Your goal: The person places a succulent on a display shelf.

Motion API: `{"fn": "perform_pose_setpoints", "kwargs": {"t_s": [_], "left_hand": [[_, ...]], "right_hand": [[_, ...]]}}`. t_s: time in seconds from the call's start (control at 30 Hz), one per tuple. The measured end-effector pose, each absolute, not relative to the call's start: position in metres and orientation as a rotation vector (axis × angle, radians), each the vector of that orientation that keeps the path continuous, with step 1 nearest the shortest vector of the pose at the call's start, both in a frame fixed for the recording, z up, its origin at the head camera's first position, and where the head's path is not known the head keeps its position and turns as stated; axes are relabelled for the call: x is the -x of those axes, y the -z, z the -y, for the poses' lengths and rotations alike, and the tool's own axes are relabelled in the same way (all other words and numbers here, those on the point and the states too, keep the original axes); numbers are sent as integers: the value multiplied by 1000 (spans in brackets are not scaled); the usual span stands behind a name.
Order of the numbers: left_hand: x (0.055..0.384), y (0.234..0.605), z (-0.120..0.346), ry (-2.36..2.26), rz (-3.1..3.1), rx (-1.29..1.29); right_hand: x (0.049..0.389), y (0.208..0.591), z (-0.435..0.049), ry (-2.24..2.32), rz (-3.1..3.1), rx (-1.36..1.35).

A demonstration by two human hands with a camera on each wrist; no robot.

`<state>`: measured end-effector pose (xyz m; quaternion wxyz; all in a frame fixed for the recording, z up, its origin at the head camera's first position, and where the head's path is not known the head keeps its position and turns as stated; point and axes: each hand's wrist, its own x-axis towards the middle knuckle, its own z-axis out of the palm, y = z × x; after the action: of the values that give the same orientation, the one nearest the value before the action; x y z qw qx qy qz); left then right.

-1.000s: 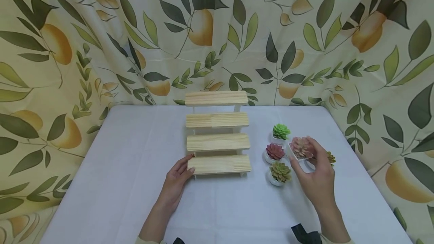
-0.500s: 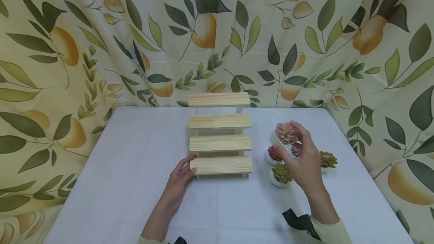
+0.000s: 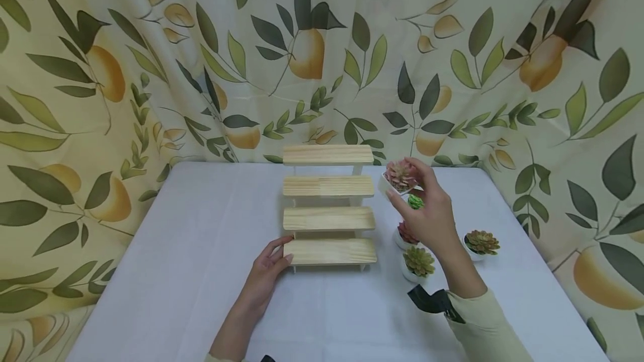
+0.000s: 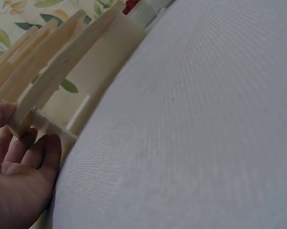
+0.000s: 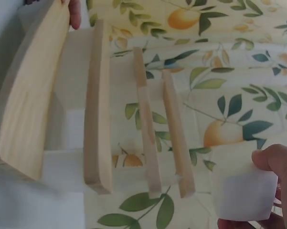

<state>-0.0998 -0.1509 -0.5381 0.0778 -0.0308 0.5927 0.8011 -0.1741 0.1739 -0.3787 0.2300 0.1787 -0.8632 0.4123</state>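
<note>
A four-tier wooden display stand (image 3: pixel 329 219) with white supports stands mid-table. My left hand (image 3: pixel 266 270) holds the left end of its lowest tier; in the left wrist view the thumb lies on the board and the fingers curl beneath. My right hand (image 3: pixel 430 217) grips a pink artificial succulent (image 3: pixel 401 175) in a square white pot (image 5: pixel 243 195), thumb on the near side. It is raised beside the stand's right end, level with the upper tiers. Under the right hand, a bright green succulent (image 3: pixel 415 201) and a red succulent (image 3: pixel 405 234) are partly covered.
An olive-green succulent (image 3: pixel 419 261) in a round white pot stands nearest the front in the right-hand group. Farther right is a yellow-brown succulent (image 3: pixel 481 242). A white cloth (image 3: pixel 201 228) covers the table, and a leaf-and-fruit patterned curtain (image 3: pixel 322 94) hangs behind.
My right hand has carried the pink succulent up and left, from among the other pots to beside the stand. My left hand keeps its hold on the lowest tier.
</note>
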Motion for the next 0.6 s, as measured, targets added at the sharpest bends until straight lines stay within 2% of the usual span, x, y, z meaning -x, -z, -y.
{"fn": "perform_pose_setpoints", "kwargs": {"t_s": [0.6], "left_hand": [[103, 543, 154, -2432, -1769, 77]], "right_hand": [[222, 359, -114, -1493, 2286, -833]]}}
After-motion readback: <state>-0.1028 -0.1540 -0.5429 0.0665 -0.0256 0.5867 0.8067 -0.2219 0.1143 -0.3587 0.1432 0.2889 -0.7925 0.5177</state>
